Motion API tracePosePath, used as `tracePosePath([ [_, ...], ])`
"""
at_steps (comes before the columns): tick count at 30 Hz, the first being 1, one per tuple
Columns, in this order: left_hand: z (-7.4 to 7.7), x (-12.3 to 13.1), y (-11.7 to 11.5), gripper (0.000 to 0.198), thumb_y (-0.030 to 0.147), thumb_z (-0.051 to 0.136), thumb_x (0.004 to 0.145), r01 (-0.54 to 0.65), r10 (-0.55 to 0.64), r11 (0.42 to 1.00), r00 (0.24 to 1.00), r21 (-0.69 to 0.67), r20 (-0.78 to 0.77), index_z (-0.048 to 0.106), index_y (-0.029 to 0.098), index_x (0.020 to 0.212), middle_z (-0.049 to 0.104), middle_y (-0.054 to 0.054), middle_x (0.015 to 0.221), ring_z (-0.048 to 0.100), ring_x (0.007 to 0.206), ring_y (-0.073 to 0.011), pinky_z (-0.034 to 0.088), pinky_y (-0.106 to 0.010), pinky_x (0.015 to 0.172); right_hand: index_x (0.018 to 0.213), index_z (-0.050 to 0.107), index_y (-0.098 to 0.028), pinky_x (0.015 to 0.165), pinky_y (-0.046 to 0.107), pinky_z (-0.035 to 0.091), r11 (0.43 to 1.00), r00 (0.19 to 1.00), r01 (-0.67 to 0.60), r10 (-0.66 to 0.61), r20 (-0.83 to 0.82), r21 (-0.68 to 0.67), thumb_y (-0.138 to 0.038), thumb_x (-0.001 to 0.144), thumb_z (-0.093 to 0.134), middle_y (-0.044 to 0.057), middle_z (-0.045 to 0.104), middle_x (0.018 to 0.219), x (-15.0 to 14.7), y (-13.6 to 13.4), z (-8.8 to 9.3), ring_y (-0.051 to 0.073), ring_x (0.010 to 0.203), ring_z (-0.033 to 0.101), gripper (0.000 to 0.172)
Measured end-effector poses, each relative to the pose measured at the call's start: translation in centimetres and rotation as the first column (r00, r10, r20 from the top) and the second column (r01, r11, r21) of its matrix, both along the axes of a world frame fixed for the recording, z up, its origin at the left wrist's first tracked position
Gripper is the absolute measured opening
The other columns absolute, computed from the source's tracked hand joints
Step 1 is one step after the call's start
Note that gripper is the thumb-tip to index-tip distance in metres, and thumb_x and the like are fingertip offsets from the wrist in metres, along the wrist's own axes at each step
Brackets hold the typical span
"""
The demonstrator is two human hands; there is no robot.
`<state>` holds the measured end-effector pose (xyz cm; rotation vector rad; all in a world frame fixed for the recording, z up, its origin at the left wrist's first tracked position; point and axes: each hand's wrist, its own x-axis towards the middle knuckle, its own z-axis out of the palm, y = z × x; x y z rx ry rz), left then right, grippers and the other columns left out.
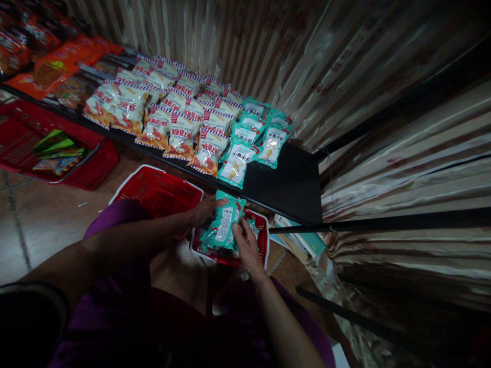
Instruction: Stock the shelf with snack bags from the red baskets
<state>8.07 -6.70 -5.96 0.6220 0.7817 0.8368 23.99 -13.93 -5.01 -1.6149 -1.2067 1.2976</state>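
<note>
Over a small red basket [267, 237] with a white rim, a teal snack bag [224, 227] shows its pale label panel. My left hand [205, 210] grips its upper left side, the thumb lying on the front. At the right edge of the same bag, my right hand [247, 245] has its fingers closed against it. More teal bags lie underneath in the basket, partly hidden. Just beyond, several matching teal bags [236, 162] lie in overlapping rows on a black shelf [289, 179].
Left of them on the shelf are rows of white-and-orange snack bags [180, 130], then orange packets [57, 66]. A red basket [157, 189] stands beside mine; another basket [92, 161] farther left holds green packets [56, 145]. Black shelf bars [383, 221] and striped curtain [383, 153] are at right.
</note>
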Motion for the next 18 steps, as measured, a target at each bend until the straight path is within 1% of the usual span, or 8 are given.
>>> tracePosePath([
  [3,0.1,0.2,0.0,0.059,0.053,0.073,0.063,0.009,-0.009,1.0,1.0,0.006,0.016,0.062,0.012,0.103,0.068,-0.008,0.087,0.064,0.078,-0.0199,0.047,-0.029,0.069,0.124,0.055,-0.019,0.078,0.033,0.05,0.999,0.992,0.037,-0.04,-0.116,-0.028,-0.056,0.073,0.063,0.003,0.068,0.092,-0.1,0.1,-0.3,0.019,0.083,0.062,0.064],
  [4,0.2,0.2,0.0,0.058,0.054,0.072,0.064,0.015,-0.015,1.0,1.0,0.01,0.008,0.062,0.013,0.103,0.068,-0.008,0.088,0.063,0.079,-0.0195,0.047,-0.029,0.07,0.123,0.054,-0.02,0.076,0.032,0.051,0.998,0.987,0.05,-0.053,-0.154,-0.026,-0.055,0.072,0.064,0.003,0.068,0.091,-0.2,0.2,-0.4,0.019,0.081,0.062,0.063],
  [6,0.3,0.1,0.0,0.056,0.055,0.07,0.065,0.029,-0.029,1.0,0.999,0.008,-0.026,0.062,0.015,0.103,0.067,-0.006,0.089,0.063,0.082,-0.0182,0.047,-0.027,0.072,0.124,0.054,-0.021,0.076,0.032,0.051,0.997,0.977,0.081,-0.08,-0.197,0.0,-0.053,0.072,0.065,0.003,0.068,0.093,-0.2,0.4,-0.5,0.019,0.085,0.063,0.062],
  [8,0.5,0.0,-0.2,0.053,0.055,0.07,0.066,0.058,-0.059,0.998,0.995,-0.014,-0.076,0.061,0.017,0.103,0.067,-0.004,0.088,0.062,0.083,-0.0172,0.047,-0.026,0.073,0.125,0.053,-0.021,0.08,0.033,0.051,0.991,0.977,0.125,-0.114,-0.179,0.052,-0.051,0.073,0.065,0.005,0.068,0.097,-0.2,0.5,-0.5,0.021,0.093,0.062,0.061],
  [10,0.8,-0.1,-0.6,0.054,0.052,0.071,0.066,0.134,-0.137,0.991,0.985,-0.03,-0.104,0.06,0.018,0.107,0.067,-0.004,0.09,0.063,0.083,-0.0175,0.048,-0.028,0.073,0.126,0.051,-0.021,0.084,0.034,0.05,0.978,0.978,0.175,-0.16,-0.132,0.112,-0.048,0.074,0.065,0.006,0.067,0.103,-0.2,0.6,-0.5,0.021,0.098,0.061,0.061],
  [13,1.0,0.1,-1.3,0.059,0.045,0.077,0.062,0.254,-0.253,0.967,0.964,0.009,-0.078,0.059,0.017,0.11,0.067,-0.007,0.099,0.063,0.086,-0.0201,0.048,-0.032,0.077,0.13,0.045,-0.02,0.086,0.036,0.049,0.96,0.973,0.22,-0.204,-0.105,0.174,-0.046,0.075,0.064,0.008,0.064,0.11,-0.1,0.4,-0.2,0.021,0.097,0.061,0.063],
  [15,0.9,0.3,-1.6,0.062,0.041,0.08,0.059,0.26,-0.257,0.963,0.965,0.067,-0.053,0.059,0.016,0.111,0.067,-0.009,0.102,0.063,0.09,-0.0219,0.048,-0.034,0.08,0.131,0.044,-0.021,0.088,0.036,0.048,0.959,0.976,0.212,-0.198,-0.088,0.191,-0.045,0.076,0.064,0.008,0.064,0.112,0.1,0.3,0.0,0.021,0.1,0.061,0.063],
  [18,0.7,0.5,-1.6,0.063,0.038,0.081,0.059,0.245,-0.24,0.961,0.969,0.125,-0.059,0.057,0.015,0.113,0.067,-0.01,0.105,0.063,0.095,-0.0236,0.048,-0.036,0.083,0.127,0.05,-0.022,0.09,0.035,0.046,0.96,0.979,0.202,-0.194,-0.059,0.196,-0.047,0.079,0.061,0.007,0.063,0.116,0.8,0.5,0.3,0.02,0.104,0.059,0.056],
])
